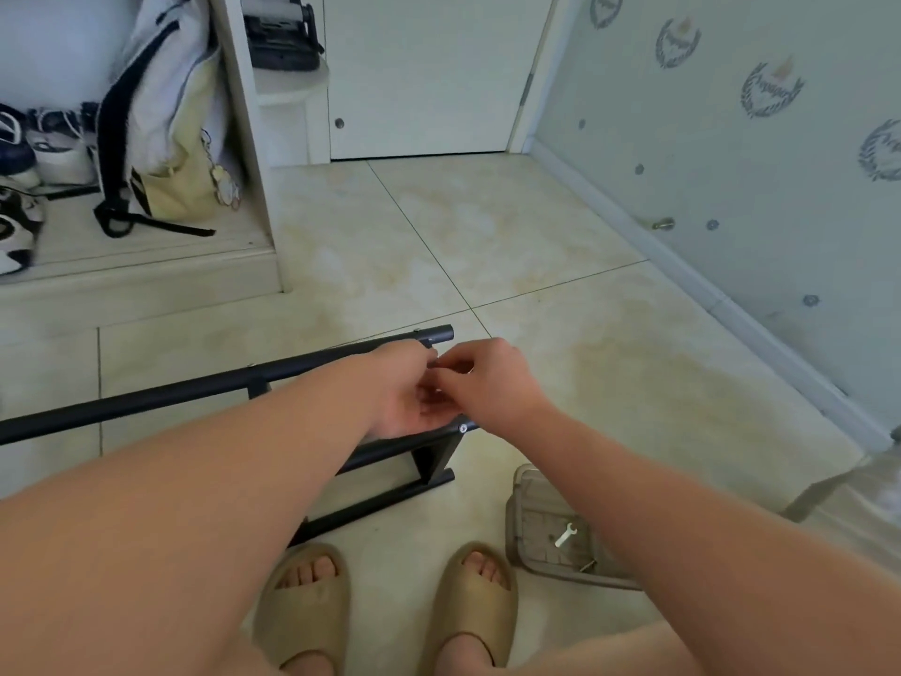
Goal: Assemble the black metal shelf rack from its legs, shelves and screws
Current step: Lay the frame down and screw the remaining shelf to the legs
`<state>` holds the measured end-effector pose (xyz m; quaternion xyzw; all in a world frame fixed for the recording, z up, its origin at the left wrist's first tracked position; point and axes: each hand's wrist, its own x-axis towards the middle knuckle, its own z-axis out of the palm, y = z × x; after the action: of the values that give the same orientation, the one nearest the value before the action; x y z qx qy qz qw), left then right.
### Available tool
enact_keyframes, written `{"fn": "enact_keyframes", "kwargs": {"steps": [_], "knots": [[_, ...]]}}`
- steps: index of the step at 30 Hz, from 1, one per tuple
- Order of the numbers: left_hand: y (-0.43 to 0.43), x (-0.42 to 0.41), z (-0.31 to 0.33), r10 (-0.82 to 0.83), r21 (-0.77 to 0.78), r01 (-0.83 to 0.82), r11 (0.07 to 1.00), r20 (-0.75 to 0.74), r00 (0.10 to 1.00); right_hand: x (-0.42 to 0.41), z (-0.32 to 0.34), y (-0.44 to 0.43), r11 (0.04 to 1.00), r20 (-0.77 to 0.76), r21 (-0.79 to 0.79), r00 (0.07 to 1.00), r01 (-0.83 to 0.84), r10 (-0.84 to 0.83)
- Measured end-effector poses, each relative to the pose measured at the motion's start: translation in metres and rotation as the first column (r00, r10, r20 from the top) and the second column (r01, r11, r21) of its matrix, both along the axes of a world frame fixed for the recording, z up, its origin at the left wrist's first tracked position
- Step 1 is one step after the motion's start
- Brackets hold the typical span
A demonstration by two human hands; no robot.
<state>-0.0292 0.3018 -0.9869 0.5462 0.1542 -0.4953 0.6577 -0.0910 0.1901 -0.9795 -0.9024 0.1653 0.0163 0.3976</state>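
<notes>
While on its side, black tubular rack (146,397)

Left hand (414,395) and right hand (493,383) meet, fingers curled, over the black rack frame (146,396) lying on the tiled floor (487,226).

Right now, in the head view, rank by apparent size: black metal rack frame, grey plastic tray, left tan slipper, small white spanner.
1. black metal rack frame
2. grey plastic tray and left tan slipper: alike; arm partly hides tray
3. small white spanner
</notes>
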Motion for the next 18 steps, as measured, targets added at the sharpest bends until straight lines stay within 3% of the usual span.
{"fn": "enact_keyframes", "kwargs": {"steps": [3, 6, 10, 13, 18], "knots": [[0.005, 0.012, -0.013, -0.001, 0.069, 0.001, 0.998, -0.003, 1.0, 0.009, -0.004, -0.007, 0.999, 0.059, -0.026, 0.998, 0.031, -0.03], [0.011, 0.026, -0.028, -0.034, 0.162, 0.032, 0.986, 0.009, 0.999, 0.011, -0.015, -0.021, 0.994, 0.015, -0.104, 1.0, -0.018, 0.02], [0.012, 0.041, -0.049, -0.082, 0.266, 0.065, 0.962, 0.055, 0.995, 0.01, -0.038, -0.051, 0.936, -0.152, -0.265, 0.968, -0.233, 0.198], [0.011, 0.047, -0.061, -0.117, 0.311, 0.083, 0.947, 0.093, 0.989, 0.01, -0.051, -0.067, 0.869, -0.321, -0.275, 0.891, -0.411, 0.32], [-0.001, 0.048, -0.081, -0.188, 0.305, 0.134, 0.943, 0.154, 0.97, 0.015, -0.069, -0.082, 0.771, -0.375, -0.327, 0.824, -0.546, 0.424]]}}
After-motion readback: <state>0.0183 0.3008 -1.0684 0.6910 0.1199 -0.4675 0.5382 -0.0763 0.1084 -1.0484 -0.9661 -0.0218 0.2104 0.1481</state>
